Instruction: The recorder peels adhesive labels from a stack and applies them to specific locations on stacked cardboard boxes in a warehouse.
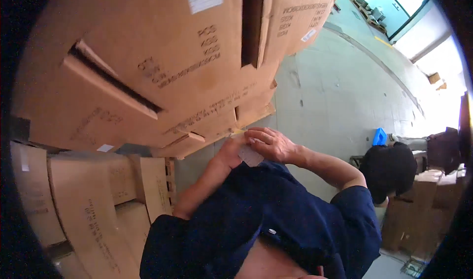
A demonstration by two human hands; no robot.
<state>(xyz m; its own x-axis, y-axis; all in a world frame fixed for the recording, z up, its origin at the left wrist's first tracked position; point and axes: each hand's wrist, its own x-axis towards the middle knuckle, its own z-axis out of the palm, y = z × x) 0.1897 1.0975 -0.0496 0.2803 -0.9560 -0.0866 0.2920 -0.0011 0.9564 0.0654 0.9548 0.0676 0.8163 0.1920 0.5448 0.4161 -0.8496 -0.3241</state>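
Observation:
My left hand (229, 152) and my right hand (274, 144) meet in front of my chest, close to the stacked cartons. A small pale paper slip (251, 157) with faint print hangs between them. The left hand is closed on its side edge. Over the top of the slip, my right fingers are bent and pressed together against the left hand. A whitish bit shows at the right fingertips, too small to name. Something thin and yellow (238, 131) sticks out just above the left fingers.
A tall stack of large brown cartons (197, 82) with hand slots stands in front. More cartons (93, 195) stack up at the left. Grey floor (335, 97) stretches to the right, where a person in dark clothing (389, 170), a blue bin (379, 136) and further cartons (419, 215) are.

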